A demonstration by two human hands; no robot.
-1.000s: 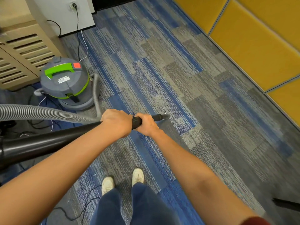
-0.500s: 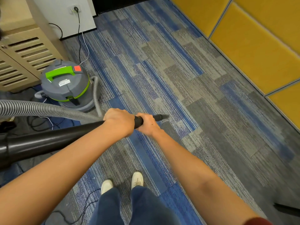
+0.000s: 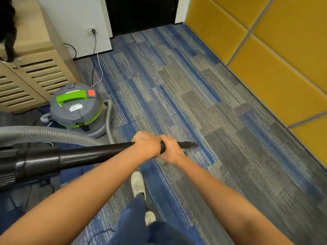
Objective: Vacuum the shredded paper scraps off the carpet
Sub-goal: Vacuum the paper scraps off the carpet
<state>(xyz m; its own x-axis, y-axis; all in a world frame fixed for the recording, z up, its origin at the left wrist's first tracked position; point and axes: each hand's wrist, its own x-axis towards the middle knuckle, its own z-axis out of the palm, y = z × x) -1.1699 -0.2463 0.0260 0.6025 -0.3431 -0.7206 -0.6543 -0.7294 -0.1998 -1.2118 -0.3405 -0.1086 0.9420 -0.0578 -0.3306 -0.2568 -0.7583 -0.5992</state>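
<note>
Frankly, we cannot pick out the shredded paper scraps; anything on the carpet is too small to tell. The black wand is cut off at the nine o'clock edge, and so is the grey hose above it. Our fingers hide the stretch of wand they cover. Whether the nozzle touches the carpet we cannot tell; it lies low, at three o'clock from the hands.

We count two hands, both clamped round the wand. The left hand is behind and the right hand is ahead, and the two touch. There is one grey-and-green canister at ten o'clock from the hands, beside one slatted cabinet. One wall socket sits at eleven o'clock with a plug in it. Two pale shoes show at six o'clock.

Against a second ago, the view has lifted. The socket stands lower in the picture and a dark door now shows at twelve o'clock. The shoes, side by side then, now stand one ahead of the other. The grip on the wand is unchanged.
</note>
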